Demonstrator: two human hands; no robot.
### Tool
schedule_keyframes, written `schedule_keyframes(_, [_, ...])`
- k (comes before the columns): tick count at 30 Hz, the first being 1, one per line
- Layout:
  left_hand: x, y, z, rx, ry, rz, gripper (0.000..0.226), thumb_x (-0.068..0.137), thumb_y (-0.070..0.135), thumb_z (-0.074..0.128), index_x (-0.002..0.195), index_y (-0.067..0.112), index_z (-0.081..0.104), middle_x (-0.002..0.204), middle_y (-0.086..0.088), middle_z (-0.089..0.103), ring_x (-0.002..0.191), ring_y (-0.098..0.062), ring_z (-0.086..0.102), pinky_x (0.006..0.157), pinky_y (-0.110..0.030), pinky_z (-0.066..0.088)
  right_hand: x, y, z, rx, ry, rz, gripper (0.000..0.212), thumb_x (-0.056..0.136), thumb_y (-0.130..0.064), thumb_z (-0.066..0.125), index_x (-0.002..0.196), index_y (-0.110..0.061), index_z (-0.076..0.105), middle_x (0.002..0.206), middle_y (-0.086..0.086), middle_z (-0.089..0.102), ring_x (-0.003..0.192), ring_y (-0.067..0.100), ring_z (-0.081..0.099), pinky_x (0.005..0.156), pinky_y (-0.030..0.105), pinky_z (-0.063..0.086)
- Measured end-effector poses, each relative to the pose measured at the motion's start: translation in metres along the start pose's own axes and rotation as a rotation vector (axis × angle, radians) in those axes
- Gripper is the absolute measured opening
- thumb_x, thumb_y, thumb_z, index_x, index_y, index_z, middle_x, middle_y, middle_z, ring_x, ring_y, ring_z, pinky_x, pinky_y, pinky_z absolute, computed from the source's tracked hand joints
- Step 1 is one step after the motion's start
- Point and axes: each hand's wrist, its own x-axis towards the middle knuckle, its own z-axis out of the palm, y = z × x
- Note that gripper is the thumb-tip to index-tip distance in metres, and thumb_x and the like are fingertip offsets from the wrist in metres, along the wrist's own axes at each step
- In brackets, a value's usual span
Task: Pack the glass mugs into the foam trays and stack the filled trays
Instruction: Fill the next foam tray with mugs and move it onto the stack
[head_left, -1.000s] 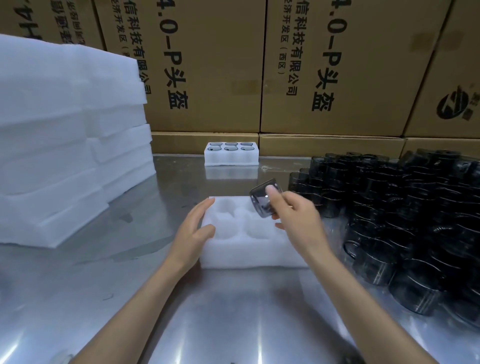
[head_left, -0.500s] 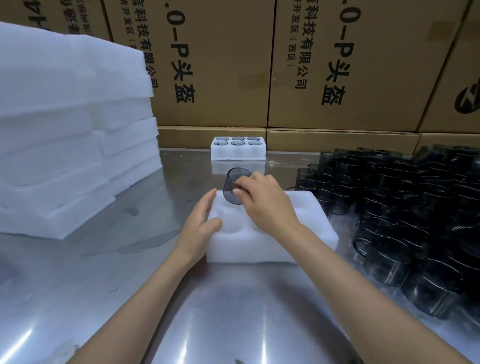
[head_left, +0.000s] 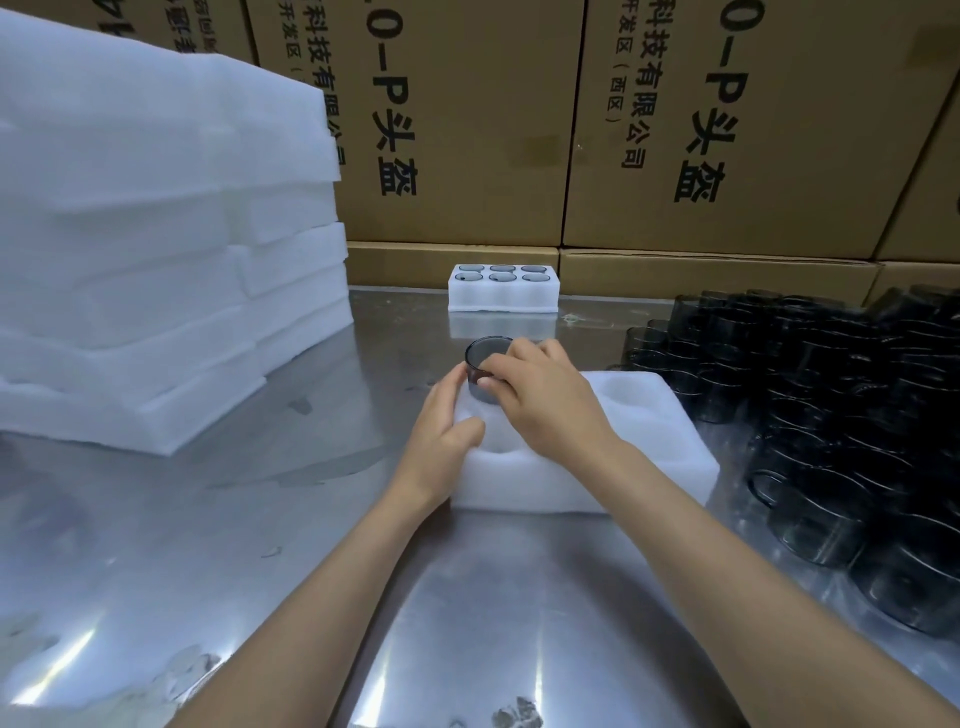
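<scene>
The right hand (head_left: 540, 400) is gripping a dark glass mug (head_left: 485, 371) and pushing it into the far left hole of the foam tray (head_left: 597, 467), the left hand (head_left: 441, 441) is resting flat on the tray's edge, and more mugs are waiting.

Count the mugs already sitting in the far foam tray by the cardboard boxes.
6. The far foam tray holds two rows of three mugs: back row left, middle, right; front row left, middle, right. None looks hidden.
</scene>
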Motion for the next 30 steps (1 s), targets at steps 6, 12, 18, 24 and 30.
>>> schedule_keyframes(6, [0.0, -0.002, 0.0, 0.01, 0.029, -0.042, 0.078, 0.06, 0.018, 0.039, 0.138, 0.018, 0.036, 0.135, 0.013, 0.04, 0.132, -0.006, 0.03, 0.106, -0.021, 0.025, 0.0, 0.003, -0.001, 0.024, -0.046, 0.039, 0.025, 0.1, -0.037, 0.037, 0.11, -0.029, 0.059, 0.09, -0.011, 0.04, 0.096, 0.019, 0.037, 0.073, 0.034, 0.039])
schedule_keyframes(12, [0.005, -0.001, -0.009, 0.004, 0.001, -0.033, 0.072, 0.063, 0.02, 0.042, 0.135, 0.024, 0.042, 0.139, 0.007, 0.042, 0.133, -0.01, 0.034, 0.112, -0.032, 0.028, -0.004, 0.008, -0.005, 0.229, 0.053, 0.081, 0.036, 0.1, -0.028, 0.03, 0.127, -0.032, 0.054, 0.125, -0.016, 0.052, 0.108, 0.008, 0.037, 0.084, 0.027, 0.035])
schedule_keyframes(18, [0.004, 0.004, -0.02, 0.227, -0.026, 0.176, 0.069, 0.073, 0.02, 0.034, 0.141, 0.031, 0.028, 0.144, 0.026, 0.021, 0.13, 0.02, 0.016, 0.108, -0.006, 0.011, -0.005, 0.011, -0.008, 0.279, -0.029, 0.14, 0.047, 0.1, -0.025, 0.026, 0.147, -0.028, 0.03, 0.154, -0.017, 0.023, 0.139, 0.002, 0.015, 0.103, 0.019, 0.017])
schedule_keyframes(24, [0.006, -0.001, -0.021, 0.516, -0.202, 0.187, 0.064, 0.08, 0.03, 0.022, 0.144, 0.035, 0.021, 0.145, 0.031, 0.009, 0.138, 0.009, 0.002, 0.113, -0.026, -0.006, -0.008, 0.006, -0.006, 0.047, -0.249, 0.116, 0.049, 0.1, -0.027, 0.02, 0.148, -0.023, 0.029, 0.158, -0.01, 0.013, 0.145, 0.006, 0.009, 0.113, 0.027, 0.014])
schedule_keyframes(30, [0.007, -0.004, -0.02, 0.55, -0.209, 0.119, 0.065, 0.08, 0.034, 0.019, 0.142, 0.031, 0.037, 0.15, 0.019, 0.028, 0.143, -0.001, 0.011, 0.113, -0.028, -0.002, -0.006, 0.004, -0.009, 0.0, -0.434, 0.152, 0.049, 0.101, -0.031, 0.014, 0.148, -0.03, 0.029, 0.159, -0.011, 0.011, 0.145, 0.008, 0.009, 0.112, 0.033, 0.017])
